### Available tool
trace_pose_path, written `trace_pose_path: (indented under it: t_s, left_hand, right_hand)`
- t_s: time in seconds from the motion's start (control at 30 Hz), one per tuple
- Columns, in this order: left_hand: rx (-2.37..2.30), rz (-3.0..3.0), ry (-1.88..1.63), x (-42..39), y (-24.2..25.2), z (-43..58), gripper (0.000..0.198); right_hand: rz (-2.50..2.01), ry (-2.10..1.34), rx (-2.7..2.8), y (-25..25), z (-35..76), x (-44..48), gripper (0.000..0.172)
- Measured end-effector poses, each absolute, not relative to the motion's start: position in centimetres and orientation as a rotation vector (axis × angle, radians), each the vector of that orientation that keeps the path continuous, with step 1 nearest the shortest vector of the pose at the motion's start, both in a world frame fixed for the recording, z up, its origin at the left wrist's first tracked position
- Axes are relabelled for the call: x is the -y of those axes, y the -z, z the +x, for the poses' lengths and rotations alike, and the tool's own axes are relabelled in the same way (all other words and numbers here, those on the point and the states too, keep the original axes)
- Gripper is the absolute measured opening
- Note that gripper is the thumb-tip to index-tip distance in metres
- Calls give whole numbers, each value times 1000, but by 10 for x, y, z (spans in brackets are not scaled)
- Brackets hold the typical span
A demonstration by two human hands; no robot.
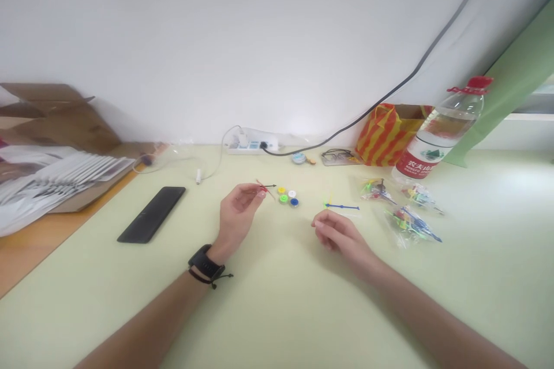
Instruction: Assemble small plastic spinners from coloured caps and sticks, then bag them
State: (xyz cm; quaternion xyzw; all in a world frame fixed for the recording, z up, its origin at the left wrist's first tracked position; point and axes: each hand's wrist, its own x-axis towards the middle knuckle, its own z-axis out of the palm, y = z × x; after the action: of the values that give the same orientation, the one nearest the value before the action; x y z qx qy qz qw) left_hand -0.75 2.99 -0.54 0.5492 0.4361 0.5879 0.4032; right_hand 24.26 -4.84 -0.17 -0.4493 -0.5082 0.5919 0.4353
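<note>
My left hand (236, 216) is raised a little over the pale green table (268, 300), fingers pinched on a small red piece with a thin black stick (265, 187). A black watch sits on that wrist. Several small coloured round pieces (288, 196) lie just right of the fingertips. My right hand (335, 233) rests on the table with its fingers curled, nearest to a blue stick (341, 206); what it holds, if anything, is hidden.
Clear bags of coloured sticks (404, 210) lie right of my hands. A water bottle (437, 147) and a striped orange bag (383, 134) stand behind them. A black phone (152, 213) lies left. Cardboard and white packets (56, 173) fill the far left. A power strip (253, 145) sits by the wall.
</note>
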Motion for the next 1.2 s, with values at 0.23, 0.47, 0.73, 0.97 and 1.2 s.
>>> trace_pose_path:
  t_s: [0.23, 0.47, 0.73, 0.97, 1.2]
  left_hand:
    - [-1062, 1421, -1385, -24, -5, -8, 26]
    - [-811, 1549, -959, -5, -9, 5, 23]
    - [-1139, 1859, -1187, -35, 3, -16, 20]
    - [-1254, 1997, -1043, -45, 11, -18, 19]
    - [-1310, 2018, -966, -43, 10, -20, 18]
  right_hand:
    - [-1110, -1325, 1490, 6, 241, 53, 32]
    - [-1083, -1188, 1710, 8, 237, 57, 40]
    - [-1089, -1207, 1732, 11, 238, 57, 35]
    - [-1074, -1221, 1774, 9, 237, 57, 33]
    - [-1074, -1226, 1793, 7, 237, 58, 30]
